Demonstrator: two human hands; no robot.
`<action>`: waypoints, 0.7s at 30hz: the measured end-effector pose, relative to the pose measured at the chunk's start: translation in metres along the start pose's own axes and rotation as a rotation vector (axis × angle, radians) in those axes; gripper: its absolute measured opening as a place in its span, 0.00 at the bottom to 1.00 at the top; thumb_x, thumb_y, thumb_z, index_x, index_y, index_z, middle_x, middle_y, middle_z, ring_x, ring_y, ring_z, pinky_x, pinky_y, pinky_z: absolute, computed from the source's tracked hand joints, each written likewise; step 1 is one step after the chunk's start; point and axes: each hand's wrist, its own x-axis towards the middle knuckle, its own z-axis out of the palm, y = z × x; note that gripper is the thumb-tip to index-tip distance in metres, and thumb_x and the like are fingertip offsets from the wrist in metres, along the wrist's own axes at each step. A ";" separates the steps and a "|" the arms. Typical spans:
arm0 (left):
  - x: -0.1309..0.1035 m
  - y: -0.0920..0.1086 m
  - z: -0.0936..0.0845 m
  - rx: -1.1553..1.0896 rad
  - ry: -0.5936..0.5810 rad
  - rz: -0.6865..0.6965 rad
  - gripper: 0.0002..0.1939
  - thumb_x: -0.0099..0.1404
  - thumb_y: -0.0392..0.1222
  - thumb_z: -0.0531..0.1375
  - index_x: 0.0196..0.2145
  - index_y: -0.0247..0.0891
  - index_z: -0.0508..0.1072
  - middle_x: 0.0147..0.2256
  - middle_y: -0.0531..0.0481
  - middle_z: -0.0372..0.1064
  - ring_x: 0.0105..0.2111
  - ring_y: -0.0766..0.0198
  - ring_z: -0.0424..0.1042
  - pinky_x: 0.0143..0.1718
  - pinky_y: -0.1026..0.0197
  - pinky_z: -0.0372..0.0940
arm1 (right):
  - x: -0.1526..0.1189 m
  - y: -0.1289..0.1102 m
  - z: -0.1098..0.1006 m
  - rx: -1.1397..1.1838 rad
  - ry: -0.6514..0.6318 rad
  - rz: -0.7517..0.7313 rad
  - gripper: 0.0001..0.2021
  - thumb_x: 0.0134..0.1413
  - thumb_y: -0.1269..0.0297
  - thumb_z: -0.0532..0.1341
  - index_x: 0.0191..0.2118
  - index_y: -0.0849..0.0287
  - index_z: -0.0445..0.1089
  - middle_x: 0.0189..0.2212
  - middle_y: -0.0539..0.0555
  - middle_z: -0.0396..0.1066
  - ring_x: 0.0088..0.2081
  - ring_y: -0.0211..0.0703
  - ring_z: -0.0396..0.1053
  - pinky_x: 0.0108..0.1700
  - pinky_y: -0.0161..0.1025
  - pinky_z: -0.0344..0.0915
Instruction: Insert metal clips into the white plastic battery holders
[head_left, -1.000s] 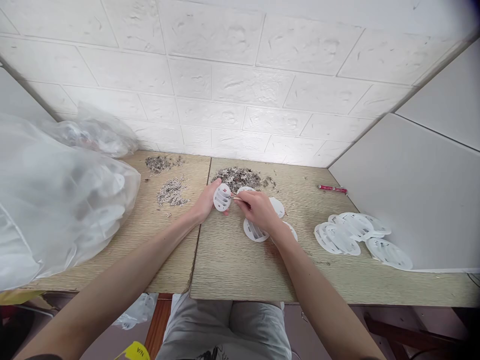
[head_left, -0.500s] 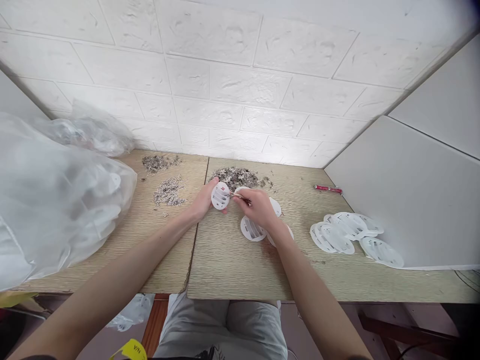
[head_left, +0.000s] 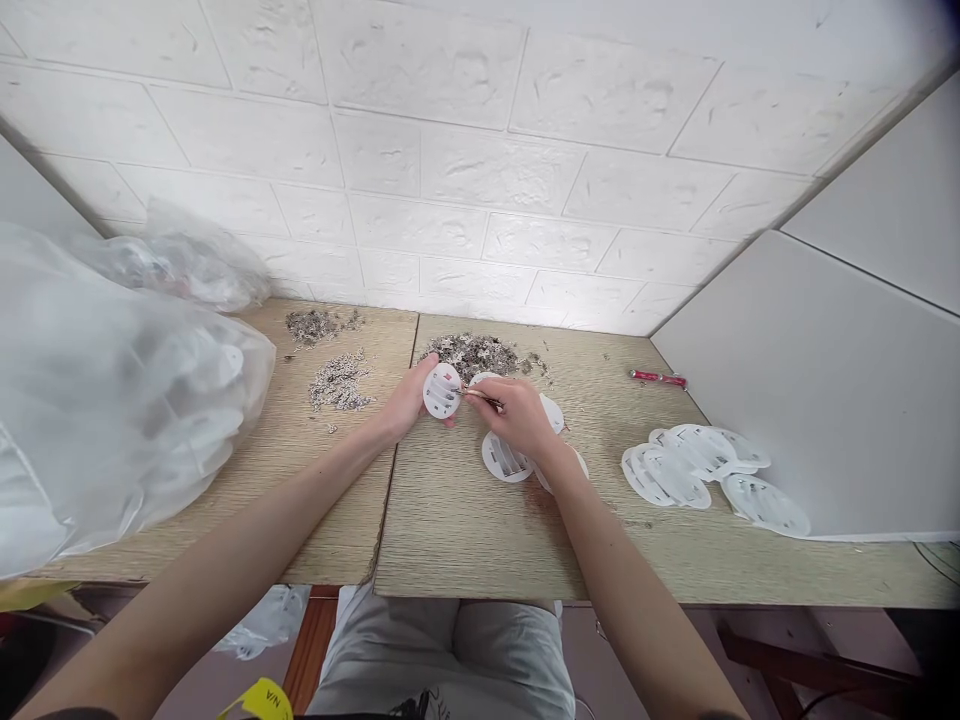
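My left hand (head_left: 409,402) grips a round white plastic disc (head_left: 441,392) with slots and small metal pieces in it, its face turned up toward me. Pinched in my right hand (head_left: 517,412) is a pair of tweezers (head_left: 484,397), whose tip reaches the slots of that disc. Beneath and around my right hand lie several more white discs (head_left: 504,460), partly covered by the hand and wrist. Just behind the hands spreads a heap of small metal parts (head_left: 472,352).
Two smaller piles of metal bits, a darker pile (head_left: 311,325) and a paler pile (head_left: 339,382), lie left. A large clear bag (head_left: 127,400) of discs fills the left side. Stacked discs (head_left: 675,465) and a red tool (head_left: 658,379) lie right, near a grey panel (head_left: 840,400).
Almost nothing differs. Both hands, the held disc and the tweezers keep the same place; the whole view has shifted very slightly.
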 end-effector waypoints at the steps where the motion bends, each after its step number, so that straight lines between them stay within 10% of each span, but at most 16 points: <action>1: 0.000 0.000 0.000 -0.003 -0.003 0.003 0.25 0.64 0.59 0.51 0.29 0.33 0.73 0.29 0.42 0.73 0.23 0.60 0.71 0.22 0.59 0.68 | 0.000 0.000 0.000 -0.001 -0.001 -0.005 0.13 0.63 0.61 0.54 0.29 0.59 0.69 0.24 0.51 0.68 0.26 0.37 0.60 0.29 0.34 0.50; 21: 0.000 0.001 -0.002 0.003 -0.041 -0.010 0.27 0.64 0.60 0.49 0.31 0.32 0.74 0.28 0.42 0.73 0.22 0.60 0.71 0.22 0.58 0.68 | -0.001 0.002 -0.002 -0.021 0.019 -0.019 0.12 0.62 0.63 0.54 0.31 0.59 0.71 0.26 0.52 0.71 0.27 0.38 0.64 0.29 0.34 0.52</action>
